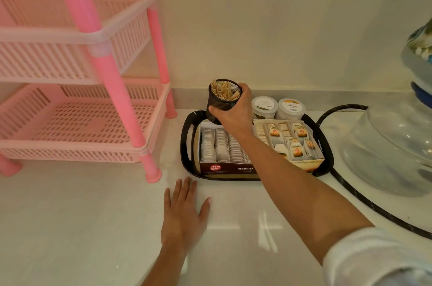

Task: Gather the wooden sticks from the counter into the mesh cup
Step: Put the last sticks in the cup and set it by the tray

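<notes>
A black mesh cup (pixel 218 103) stands at the back left corner of a black tray (pixel 187 145), with several wooden sticks (pixel 225 92) upright inside it. My right hand (pixel 236 111) is wrapped around the cup's right side, thumb in front and fingers over the rim. Flat on the white counter (pixel 93 227) in front of the tray lies my left hand (pixel 184 215), fingers spread and holding nothing. I see no loose sticks on the counter.
The tray also holds two open boxes of tea bags (pixel 224 147) (pixel 289 140) and two small lidded tubs (pixel 264 106) (pixel 291 109). A pink plastic rack (pixel 77 98) stands at left. A clear water jug (pixel 392 145) and a dark hose (pixel 350 190) are at right.
</notes>
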The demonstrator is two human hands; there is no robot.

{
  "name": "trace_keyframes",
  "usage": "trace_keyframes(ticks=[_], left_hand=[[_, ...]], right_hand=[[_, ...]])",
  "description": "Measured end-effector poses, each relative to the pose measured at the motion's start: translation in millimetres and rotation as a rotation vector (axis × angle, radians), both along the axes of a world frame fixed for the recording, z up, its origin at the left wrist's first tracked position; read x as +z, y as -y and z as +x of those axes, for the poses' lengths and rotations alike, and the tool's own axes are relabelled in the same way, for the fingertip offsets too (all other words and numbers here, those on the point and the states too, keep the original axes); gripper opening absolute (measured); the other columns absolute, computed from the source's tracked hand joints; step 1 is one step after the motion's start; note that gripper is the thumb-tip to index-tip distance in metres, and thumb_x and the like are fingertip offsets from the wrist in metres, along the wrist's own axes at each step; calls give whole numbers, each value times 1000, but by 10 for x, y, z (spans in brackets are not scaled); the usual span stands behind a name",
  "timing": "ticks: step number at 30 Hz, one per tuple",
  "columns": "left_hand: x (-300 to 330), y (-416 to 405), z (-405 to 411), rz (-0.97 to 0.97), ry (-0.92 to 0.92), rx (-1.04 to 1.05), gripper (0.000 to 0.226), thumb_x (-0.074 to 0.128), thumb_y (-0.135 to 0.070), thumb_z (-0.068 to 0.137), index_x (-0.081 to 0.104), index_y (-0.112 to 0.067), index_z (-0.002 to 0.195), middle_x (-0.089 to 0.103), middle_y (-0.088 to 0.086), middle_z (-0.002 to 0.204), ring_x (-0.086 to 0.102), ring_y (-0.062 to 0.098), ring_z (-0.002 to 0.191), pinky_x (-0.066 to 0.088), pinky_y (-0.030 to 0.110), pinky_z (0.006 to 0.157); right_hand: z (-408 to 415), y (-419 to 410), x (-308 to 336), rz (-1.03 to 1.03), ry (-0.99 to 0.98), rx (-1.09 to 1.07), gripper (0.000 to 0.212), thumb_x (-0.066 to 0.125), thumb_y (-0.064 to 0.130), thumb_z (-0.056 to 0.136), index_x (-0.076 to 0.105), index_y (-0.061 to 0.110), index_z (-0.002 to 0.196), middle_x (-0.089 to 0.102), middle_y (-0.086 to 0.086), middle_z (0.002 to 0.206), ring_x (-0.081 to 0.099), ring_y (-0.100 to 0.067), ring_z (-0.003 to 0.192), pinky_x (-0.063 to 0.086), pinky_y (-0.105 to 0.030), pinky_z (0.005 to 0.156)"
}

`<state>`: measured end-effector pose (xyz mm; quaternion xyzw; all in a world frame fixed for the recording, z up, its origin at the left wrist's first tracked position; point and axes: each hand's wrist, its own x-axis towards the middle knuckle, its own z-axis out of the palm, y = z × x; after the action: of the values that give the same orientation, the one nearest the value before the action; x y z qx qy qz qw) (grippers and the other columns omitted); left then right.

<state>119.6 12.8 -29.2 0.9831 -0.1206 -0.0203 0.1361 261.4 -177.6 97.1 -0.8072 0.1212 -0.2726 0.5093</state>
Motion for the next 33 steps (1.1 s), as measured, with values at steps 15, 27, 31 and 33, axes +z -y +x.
trace_keyframes(ticks=[15, 27, 31, 33], left_hand=[[4, 14, 22, 0, -25, 42, 77, 4, -72, 90, 7, -32, 156, 1, -12, 164, -11, 9, 149, -12, 40, 121], [-9, 11, 25, -7, -3, 43, 81, -2, -74, 86, 7, -33, 155, 0, -12, 164, -13, 9, 149, -13, 40, 120], [-20, 3, 41, -7, -2, 41, 82, -2, -75, 86, 9, -32, 156, 2, -11, 164, -11, 10, 149, -12, 40, 120], [-9, 6, 20, -1, -7, 41, 80, 0, -74, 87, 10, -32, 155, 3, -11, 164, -10, 10, 149, -14, 39, 119]], right_hand=[[610, -125, -264, -324, -218, 88, 68, 86, 41, 66, 57, 14, 121, 57, -7, 119, 54, -22, 109, 38, -25, 83], [580, -178, -254, -442, -450, 164, 58, 74, 46, 82, 59, 11, 126, 60, -13, 123, 59, -27, 109, 50, -34, 88], [483, -163, -203, -500, -465, 154, 73, 76, 50, 77, 47, 15, 134, 50, -16, 130, 52, -32, 118, 46, -40, 95], [373, -140, -158, -542, -482, 145, 77, 77, 52, 74, 45, 16, 135, 45, -17, 133, 47, -33, 122, 45, -43, 97]])
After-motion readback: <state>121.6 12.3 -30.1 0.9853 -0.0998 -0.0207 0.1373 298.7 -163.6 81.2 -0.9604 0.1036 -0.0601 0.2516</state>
